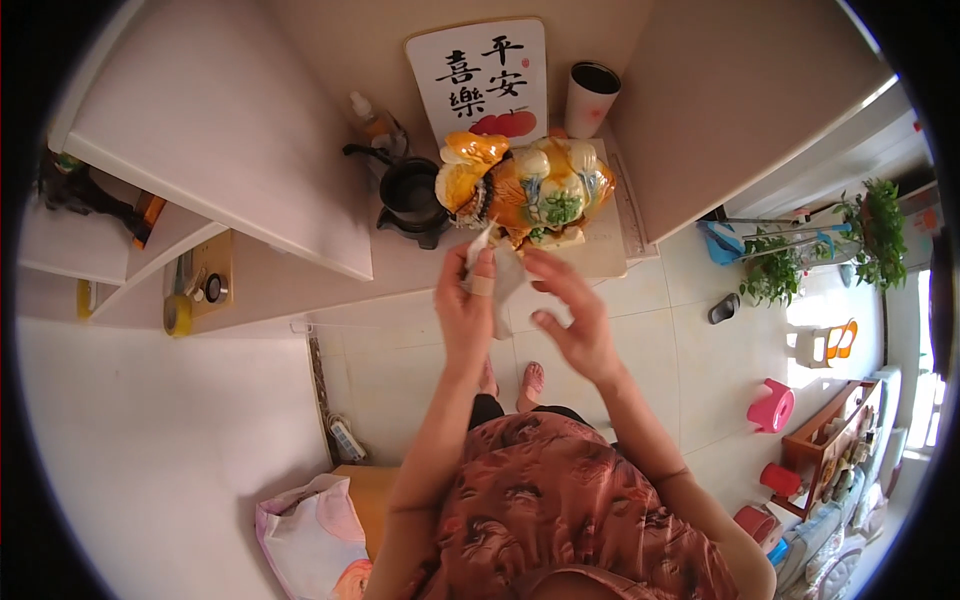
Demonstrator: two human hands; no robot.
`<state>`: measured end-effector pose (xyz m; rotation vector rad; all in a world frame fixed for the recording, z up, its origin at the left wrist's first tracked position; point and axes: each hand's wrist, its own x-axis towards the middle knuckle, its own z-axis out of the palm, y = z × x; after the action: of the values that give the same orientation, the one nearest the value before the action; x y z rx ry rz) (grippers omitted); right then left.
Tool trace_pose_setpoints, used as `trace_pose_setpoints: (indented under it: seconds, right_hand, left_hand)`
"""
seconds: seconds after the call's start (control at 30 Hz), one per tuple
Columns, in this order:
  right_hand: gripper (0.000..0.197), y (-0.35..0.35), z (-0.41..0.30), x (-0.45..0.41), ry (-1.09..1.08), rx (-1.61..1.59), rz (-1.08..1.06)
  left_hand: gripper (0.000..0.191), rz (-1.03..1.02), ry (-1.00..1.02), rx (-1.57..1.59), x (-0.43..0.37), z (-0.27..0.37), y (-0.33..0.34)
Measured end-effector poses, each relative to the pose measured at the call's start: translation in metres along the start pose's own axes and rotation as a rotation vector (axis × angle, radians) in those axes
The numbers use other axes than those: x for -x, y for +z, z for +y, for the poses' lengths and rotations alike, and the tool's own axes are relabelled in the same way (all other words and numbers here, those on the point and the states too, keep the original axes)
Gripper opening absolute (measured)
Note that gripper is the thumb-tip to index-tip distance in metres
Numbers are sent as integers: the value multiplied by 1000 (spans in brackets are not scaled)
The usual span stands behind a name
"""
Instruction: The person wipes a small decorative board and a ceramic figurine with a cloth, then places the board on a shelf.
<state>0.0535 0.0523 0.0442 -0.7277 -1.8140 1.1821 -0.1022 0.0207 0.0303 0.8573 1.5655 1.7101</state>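
A glazed ceramic figurine (555,184) in orange, cream and green stands on the shelf before me, with a beaded string around its narrower part. My left hand (465,307) pinches a crumpled white tissue or cloth (510,281) just in front of it. A tan bandage wraps the left thumb. To the right of the cloth, my right hand (577,311) has its fingers apart and holds nothing. Its fingertips are close to the figurine's lower front edge; whether they touch it or the cloth, I cannot tell.
A dark pot (411,196) with a handle sits left of the figurine. Behind stand a white board (480,75) with brush writing and a white cup (591,101). Shelf panels rise on both sides. A yellow tape roll (178,315) lies at left, a pink stool (772,406) on the floor.
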Motion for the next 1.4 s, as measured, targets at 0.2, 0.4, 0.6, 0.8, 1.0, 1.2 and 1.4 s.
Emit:
trace_pose_setpoints:
  seconds: [0.2,0.4,0.6,0.8,1.0,1.2,1.4]
  right_hand:
    - [49,6,13,9,89,108,244]
    - [38,-23,4,-15,133,180,485]
    - [32,-7,-39,-85,-276,469,497]
    - [30,6,-10,-96,-130,235,599]
    - [34,6,-6,-74,-27,103,595]
    - [41,2,-38,-62,-38,113,528]
    - [38,23,-44,-97,-306,247,520]
  left_hand:
    - [61,-205,-212,375,45,3,45]
    - [35,-292,559,-291,-5,23,7]
    - [34,46,670,-290,-87,16,-8]
    - [41,-282,413,-261,-117,17,0]
    - [40,-290,323,-398,-60,26,0]
    - [38,-376,399,-331,-75,38,-2]
    - [43,-410,425,-318,-81,16,-4]
